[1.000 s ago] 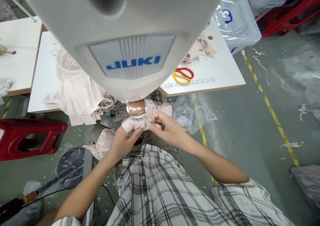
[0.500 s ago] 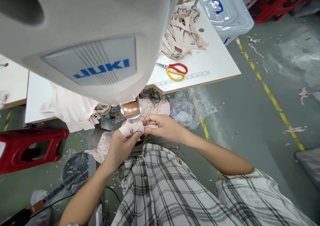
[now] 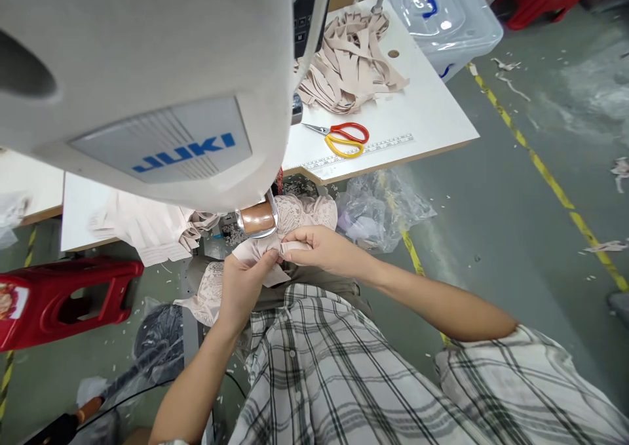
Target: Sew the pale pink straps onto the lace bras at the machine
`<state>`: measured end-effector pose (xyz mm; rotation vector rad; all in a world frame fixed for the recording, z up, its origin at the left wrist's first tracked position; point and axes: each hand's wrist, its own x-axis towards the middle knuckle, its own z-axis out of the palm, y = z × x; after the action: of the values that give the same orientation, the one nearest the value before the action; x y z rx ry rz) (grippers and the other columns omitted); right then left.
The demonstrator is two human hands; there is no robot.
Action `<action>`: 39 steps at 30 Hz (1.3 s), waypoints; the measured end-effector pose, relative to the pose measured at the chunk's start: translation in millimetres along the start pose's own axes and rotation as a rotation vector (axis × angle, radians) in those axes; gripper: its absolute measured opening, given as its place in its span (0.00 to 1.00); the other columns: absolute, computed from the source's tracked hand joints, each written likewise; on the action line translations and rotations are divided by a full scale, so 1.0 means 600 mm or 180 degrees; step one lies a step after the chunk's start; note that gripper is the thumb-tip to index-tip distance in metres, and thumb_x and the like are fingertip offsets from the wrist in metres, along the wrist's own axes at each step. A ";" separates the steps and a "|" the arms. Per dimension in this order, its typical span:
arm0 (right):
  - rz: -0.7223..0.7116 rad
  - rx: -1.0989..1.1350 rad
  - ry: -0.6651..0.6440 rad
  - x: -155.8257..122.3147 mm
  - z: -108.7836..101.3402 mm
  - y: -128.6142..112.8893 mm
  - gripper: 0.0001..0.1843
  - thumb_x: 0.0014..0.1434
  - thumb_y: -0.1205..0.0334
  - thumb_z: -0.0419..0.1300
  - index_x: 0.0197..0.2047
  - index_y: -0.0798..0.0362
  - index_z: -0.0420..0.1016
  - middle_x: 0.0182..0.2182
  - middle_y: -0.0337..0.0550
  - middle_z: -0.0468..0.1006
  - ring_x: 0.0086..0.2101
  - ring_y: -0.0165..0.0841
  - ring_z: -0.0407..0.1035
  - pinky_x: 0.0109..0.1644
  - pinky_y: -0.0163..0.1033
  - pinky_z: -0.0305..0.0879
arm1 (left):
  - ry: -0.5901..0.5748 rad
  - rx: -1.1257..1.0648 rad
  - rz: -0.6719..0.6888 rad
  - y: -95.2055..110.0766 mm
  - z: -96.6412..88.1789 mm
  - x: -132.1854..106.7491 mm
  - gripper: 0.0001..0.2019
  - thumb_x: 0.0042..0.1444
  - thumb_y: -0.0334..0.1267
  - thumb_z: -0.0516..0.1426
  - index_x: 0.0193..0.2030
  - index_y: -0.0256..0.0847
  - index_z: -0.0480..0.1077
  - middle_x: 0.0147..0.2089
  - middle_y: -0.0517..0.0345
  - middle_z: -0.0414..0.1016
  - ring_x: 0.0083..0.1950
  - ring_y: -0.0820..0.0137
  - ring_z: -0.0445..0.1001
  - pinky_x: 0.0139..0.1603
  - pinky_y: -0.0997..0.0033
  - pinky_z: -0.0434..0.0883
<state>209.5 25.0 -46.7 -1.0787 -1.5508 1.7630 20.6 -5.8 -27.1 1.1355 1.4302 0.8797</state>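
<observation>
A pale pink lace bra (image 3: 305,213) lies below the head of the sewing machine (image 3: 147,58), and its other lace part (image 3: 210,290) hangs at my left wrist. My left hand (image 3: 242,284) is closed, thumb pressing on the smooth beige fabric (image 3: 249,251) of the bra. Close beside it, my right hand (image 3: 324,251) pinches a narrow beige fabric strip (image 3: 296,245). The fingertips of both hands nearly meet just in front of the machine's brown-faced guard (image 3: 258,217). How the strip joins the bra is hidden by my fingers.
Scissors (image 3: 346,139) with red and yellow handles lie by a printed ruler (image 3: 388,145) on the white table. Beige strips (image 3: 351,61) are heaped behind, with more beige pieces (image 3: 147,225) at left. A red stool (image 3: 105,294) and a clear plastic bin (image 3: 452,22) flank the table.
The beige fabric in my left hand, rounded before, now lies flatter, with a flap showing below my thumb. My hands stay close together. The view has shifted slightly.
</observation>
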 end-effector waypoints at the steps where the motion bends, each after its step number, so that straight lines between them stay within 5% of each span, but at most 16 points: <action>1: -0.0031 -0.0071 0.0088 -0.001 0.002 -0.001 0.11 0.59 0.55 0.60 0.37 0.53 0.79 0.31 0.38 0.78 0.31 0.30 0.70 0.33 0.34 0.62 | 0.0064 -0.0181 0.0033 -0.004 0.005 0.000 0.12 0.55 0.44 0.65 0.34 0.36 0.77 0.33 0.54 0.80 0.34 0.67 0.76 0.34 0.71 0.73; 9: -0.0644 -0.1380 0.0567 0.001 0.009 -0.023 0.11 0.60 0.64 0.58 0.27 0.52 0.76 0.24 0.36 0.72 0.27 0.27 0.62 0.30 0.34 0.52 | 0.0422 -0.0556 0.0071 -0.006 0.020 -0.014 0.11 0.55 0.44 0.65 0.35 0.36 0.77 0.33 0.55 0.80 0.33 0.67 0.77 0.38 0.68 0.75; 12: -0.0422 -0.0674 0.0248 0.004 -0.004 -0.043 0.07 0.56 0.60 0.60 0.32 0.53 0.77 0.23 0.35 0.72 0.24 0.27 0.61 0.28 0.33 0.54 | 0.0339 -0.0769 0.0181 -0.013 -0.002 -0.027 0.15 0.53 0.47 0.66 0.43 0.39 0.77 0.42 0.52 0.81 0.42 0.63 0.79 0.44 0.66 0.76; 14: -0.0200 -0.0044 -0.0042 0.009 -0.017 -0.063 0.08 0.53 0.58 0.62 0.35 0.53 0.78 0.26 0.37 0.76 0.25 0.27 0.65 0.28 0.33 0.58 | 0.0380 -0.1286 0.0236 -0.022 -0.013 -0.036 0.26 0.50 0.58 0.64 0.51 0.43 0.74 0.48 0.50 0.80 0.47 0.59 0.78 0.44 0.64 0.76; 17: -0.0075 0.0209 -0.0626 0.022 -0.035 -0.100 0.09 0.52 0.58 0.62 0.36 0.52 0.79 0.26 0.37 0.78 0.24 0.28 0.67 0.27 0.34 0.60 | 0.0087 -0.1909 0.0058 -0.032 -0.017 -0.048 0.47 0.48 0.78 0.47 0.69 0.53 0.56 0.51 0.48 0.79 0.49 0.55 0.79 0.43 0.56 0.77; 20: -0.0424 -0.0602 -0.1162 0.043 -0.046 -0.138 0.08 0.53 0.59 0.63 0.37 0.50 0.80 0.22 0.34 0.74 0.22 0.27 0.63 0.26 0.34 0.55 | -0.0087 -0.1846 0.0437 -0.026 -0.022 -0.050 0.49 0.51 0.79 0.36 0.75 0.59 0.31 0.60 0.46 0.74 0.55 0.53 0.77 0.48 0.50 0.76; 23: -0.0901 -0.1879 -0.0792 0.067 -0.048 -0.164 0.07 0.53 0.66 0.59 0.25 0.51 0.76 0.19 0.34 0.69 0.22 0.26 0.58 0.27 0.35 0.49 | 0.0259 -0.0832 0.1657 -0.017 -0.051 -0.035 0.45 0.56 0.70 0.50 0.75 0.56 0.42 0.67 0.46 0.68 0.66 0.49 0.68 0.59 0.52 0.71; 26: -0.1004 -0.2745 -0.0392 0.081 -0.043 -0.175 0.12 0.51 0.68 0.56 0.18 0.53 0.64 0.17 0.34 0.61 0.23 0.26 0.51 0.29 0.37 0.44 | 0.0029 0.1372 0.2661 -0.018 -0.088 -0.005 0.37 0.53 0.55 0.64 0.68 0.51 0.63 0.62 0.48 0.73 0.63 0.50 0.71 0.65 0.56 0.67; 30: -0.0815 -0.3087 -0.0431 0.083 -0.035 -0.182 0.12 0.54 0.64 0.54 0.20 0.53 0.62 0.18 0.35 0.60 0.24 0.27 0.50 0.31 0.37 0.45 | -0.0009 0.3517 0.3511 -0.023 -0.118 0.041 0.36 0.57 0.50 0.63 0.72 0.52 0.58 0.58 0.52 0.77 0.54 0.57 0.77 0.64 0.59 0.69; 35: -0.0706 -0.3015 -0.0433 0.079 -0.038 -0.184 0.11 0.56 0.63 0.56 0.23 0.53 0.71 0.21 0.38 0.68 0.26 0.29 0.58 0.33 0.37 0.50 | 0.0015 0.4134 0.3929 -0.020 -0.128 0.072 0.36 0.60 0.48 0.61 0.73 0.53 0.54 0.49 0.53 0.81 0.43 0.60 0.80 0.53 0.60 0.77; 39: -0.1029 -0.2670 -0.0126 0.071 -0.046 -0.148 0.10 0.61 0.59 0.57 0.38 0.50 0.80 0.35 0.43 0.80 0.37 0.35 0.70 0.40 0.38 0.61 | -0.0129 0.3953 0.3437 -0.011 -0.116 0.057 0.34 0.62 0.43 0.59 0.74 0.51 0.53 0.52 0.54 0.79 0.42 0.64 0.80 0.50 0.66 0.77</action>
<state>201.3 91.0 30.9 -1.0483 -2.4163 0.9103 -48.4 29.8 -31.0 2.9948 1.2259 0.5426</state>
